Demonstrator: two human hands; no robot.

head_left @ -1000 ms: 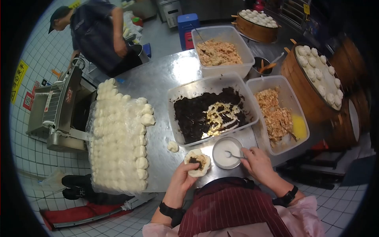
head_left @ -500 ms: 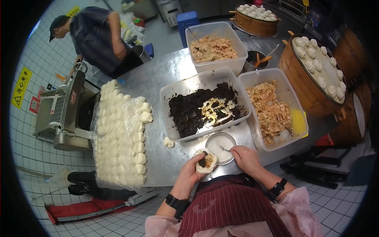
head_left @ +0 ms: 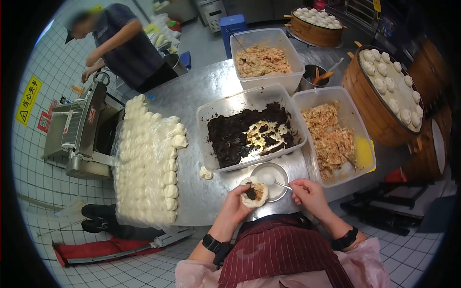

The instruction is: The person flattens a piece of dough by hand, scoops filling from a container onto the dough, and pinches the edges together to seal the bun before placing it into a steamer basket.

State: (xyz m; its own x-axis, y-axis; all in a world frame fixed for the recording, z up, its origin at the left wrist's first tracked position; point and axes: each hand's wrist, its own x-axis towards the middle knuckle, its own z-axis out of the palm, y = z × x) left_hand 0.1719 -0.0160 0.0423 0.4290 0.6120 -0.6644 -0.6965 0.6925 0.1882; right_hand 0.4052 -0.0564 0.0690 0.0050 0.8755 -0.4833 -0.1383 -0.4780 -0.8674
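Note:
My left hand [head_left: 234, 206] is closed on an open round of dough [head_left: 260, 200] that carries dark paste and a brownish filling. In my right hand [head_left: 309, 194] is the handle of a metal spoon [head_left: 283, 185]. The spoon's head, heaped with something white, hangs over the near-left side of a round metal bowl [head_left: 284, 169] of white contents, close to the dough. Behind the bowl stands a plastic tub of dark paste [head_left: 225, 132]. A second tub, with chopped filling [head_left: 319, 120], is to its right. One small dough lump [head_left: 206, 173] lies left of the bowl.
Rows of dough pieces [head_left: 146, 168], partly under plastic film, cover the table's left side. Beyond them are a metal machine [head_left: 86, 139] and a co-worker [head_left: 127, 48]. Another filling tub [head_left: 269, 79] stands at the back. Bamboo steamers [head_left: 365, 105] with buns are on the right.
The spoon has lifted, bringing white contents up, and my right hand has shifted slightly right. My left hand still holds the dough. The co-worker's arm has risen over the machine.

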